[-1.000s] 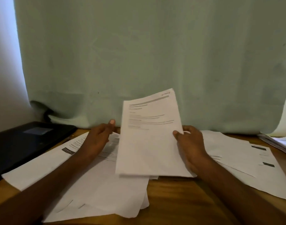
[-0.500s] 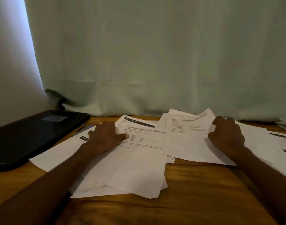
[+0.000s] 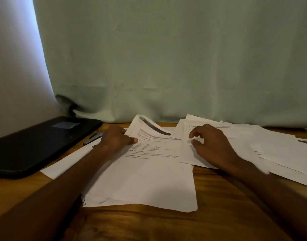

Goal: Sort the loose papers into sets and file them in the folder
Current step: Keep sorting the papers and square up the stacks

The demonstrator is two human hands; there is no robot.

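Left hand (image 3: 117, 139): at 10 o'clock of the centre pile, thumb and fingers pinching the curled top sheet (image 3: 145, 126) by its left edge.
Right hand (image 3: 211, 145): at 2 o'clock, fingers loosely bent, holding nothing, resting on the right-hand papers (image 3: 253, 145).
Centre pile (image 3: 149, 180): printed pages spread on the wooden surface (image 3: 219, 214).
Black folder (image 3: 36, 143): closed, at 9 o'clock, a pen (image 3: 93, 138) just beside it.
Backdrop: pale green curtain (image 3: 166, 58).

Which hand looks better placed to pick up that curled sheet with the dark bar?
Left, probably. The left hand already touches the curled sheet at its lifted edge, while the right hand rests on the right pile.
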